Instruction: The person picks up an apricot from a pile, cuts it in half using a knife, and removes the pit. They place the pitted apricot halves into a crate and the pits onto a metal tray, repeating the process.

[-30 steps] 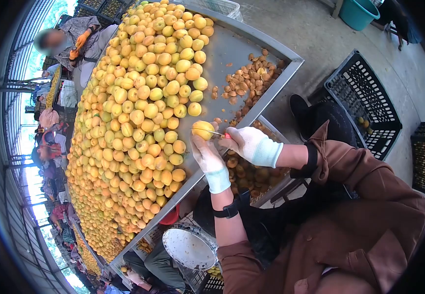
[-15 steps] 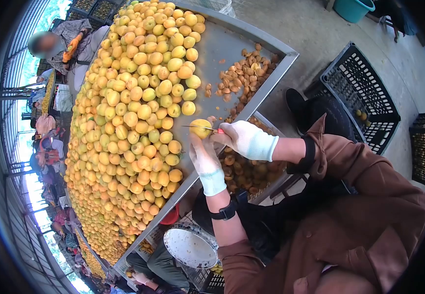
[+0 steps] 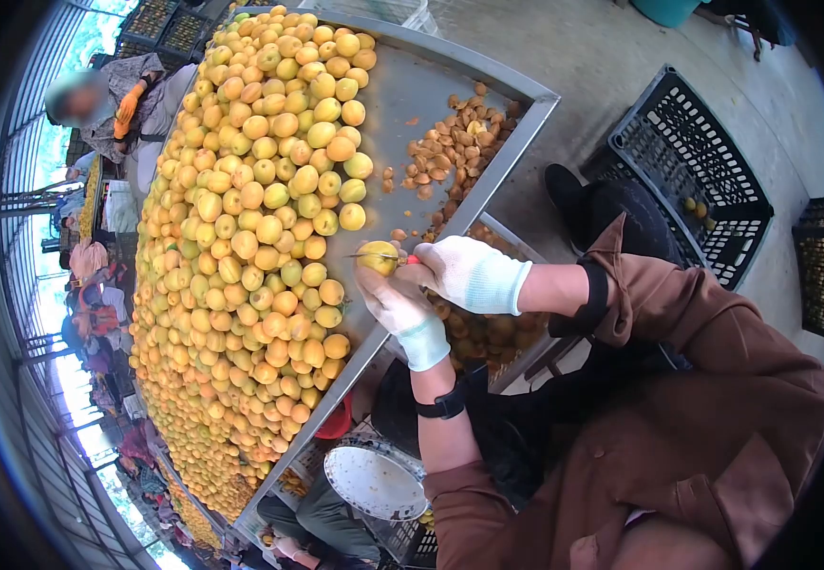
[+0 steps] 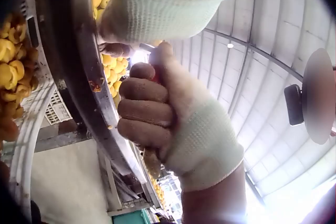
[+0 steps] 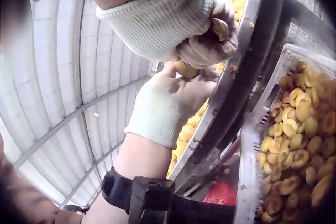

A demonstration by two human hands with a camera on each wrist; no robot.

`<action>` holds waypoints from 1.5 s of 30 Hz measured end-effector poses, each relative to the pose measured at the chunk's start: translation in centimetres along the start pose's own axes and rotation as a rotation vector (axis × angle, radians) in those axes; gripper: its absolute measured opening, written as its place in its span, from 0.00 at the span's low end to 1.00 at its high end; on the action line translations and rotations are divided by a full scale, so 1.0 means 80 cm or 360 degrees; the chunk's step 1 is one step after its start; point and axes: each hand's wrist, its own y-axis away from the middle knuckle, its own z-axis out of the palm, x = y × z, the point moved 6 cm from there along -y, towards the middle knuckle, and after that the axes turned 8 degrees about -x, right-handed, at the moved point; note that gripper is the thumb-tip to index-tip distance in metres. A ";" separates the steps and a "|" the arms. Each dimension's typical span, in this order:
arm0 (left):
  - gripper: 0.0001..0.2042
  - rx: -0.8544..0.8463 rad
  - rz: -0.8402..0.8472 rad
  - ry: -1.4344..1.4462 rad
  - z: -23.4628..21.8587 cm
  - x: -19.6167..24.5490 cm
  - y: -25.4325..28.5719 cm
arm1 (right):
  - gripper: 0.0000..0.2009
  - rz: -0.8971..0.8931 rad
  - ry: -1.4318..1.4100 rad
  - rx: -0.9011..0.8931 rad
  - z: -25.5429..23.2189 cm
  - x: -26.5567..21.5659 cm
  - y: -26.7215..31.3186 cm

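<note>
A whole yellow apricot (image 3: 379, 264) sits in the gloved fingers of my left hand (image 3: 399, 309), over the near edge of the metal table. My right hand (image 3: 472, 273) grips a small knife by its red handle (image 3: 413, 259). The thin blade lies across the apricot, its tip sticking out past the far side. In the left wrist view the fingers of the right hand (image 4: 147, 106) are curled tight round the handle. The right wrist view shows the apricot (image 5: 185, 69) partly hidden between both hands. A large heap of apricots (image 3: 241, 218) lies left of the hands.
Brown pits (image 3: 440, 157) lie on the table near its raised metal rim (image 3: 507, 152). Below the edge stands a white crate (image 5: 249, 166) of apricot halves (image 5: 294, 140). A black crate (image 3: 692, 180), a white basin (image 3: 374, 483) and a red container (image 3: 336, 418) are nearby.
The knife blade has passed from the apricot's near side to right across it, its tip now beyond the fruit. Both hands stay together; the head view has shifted slightly.
</note>
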 end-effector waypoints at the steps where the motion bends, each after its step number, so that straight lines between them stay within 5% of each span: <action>1: 0.30 -0.0004 0.0082 0.0014 -0.003 -0.005 -0.004 | 0.15 0.0006 0.0021 -0.0043 0.000 0.000 0.000; 6: 0.30 0.0046 0.0179 0.0096 -0.034 -0.012 -0.015 | 0.16 0.0017 0.0088 -0.0096 -0.008 -0.005 0.008; 11: 0.34 -0.0116 -0.0124 0.0111 -0.019 -0.004 -0.005 | 0.18 0.0122 0.0067 -0.0046 -0.001 -0.005 0.013; 21: 0.35 -0.0247 -0.0253 0.0274 -0.019 -0.013 -0.004 | 0.18 0.0158 -0.0061 -0.0015 0.011 0.006 0.002; 30: 0.31 -0.0336 -0.0193 -0.0066 -0.002 0.006 -0.003 | 0.19 0.0075 -0.0101 0.0078 -0.006 0.003 0.008; 35: 0.25 -0.0046 0.0029 -0.0349 -0.014 0.008 -0.003 | 0.22 0.0185 -0.0016 -0.0045 0.000 -0.002 0.009; 45: 0.26 0.0156 -0.0080 -0.0146 -0.010 -0.001 0.008 | 0.19 0.0093 0.0035 0.0100 0.010 -0.003 0.012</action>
